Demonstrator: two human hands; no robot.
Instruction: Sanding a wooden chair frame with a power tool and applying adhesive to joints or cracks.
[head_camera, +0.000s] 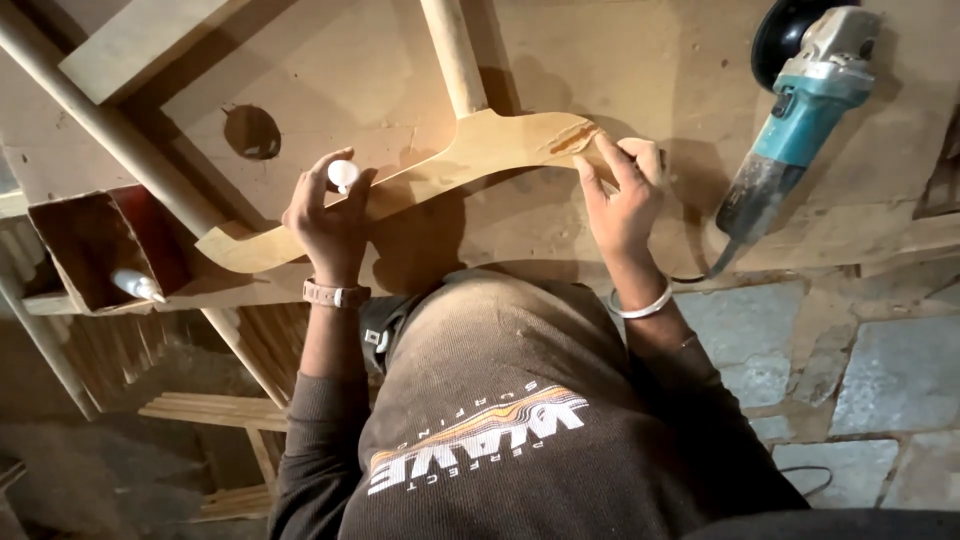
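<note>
A curved, pale wooden piece (480, 150) lies on a plywood workbench (340, 70), with a round wooden rod (455, 60) joined to its top. My left hand (328, 215), a watch on its wrist, pinches a small white glue bottle (343, 175) just above the piece's left half. At the piece's right end my right hand (620, 195), a metal bangle on its wrist, grips the wood beside a dark rough groove (572, 138). My brown sweatshirt fills the lower middle of the view.
A teal angle grinder (800, 110) lies on the bench at the upper right, its cord trailing down. A round hole (250, 130) is cut in the bench. An open wooden box (95, 250) at left holds a white tube (135, 285). A long dowel (100, 125) runs diagonally. Stone floor (880, 370) at right.
</note>
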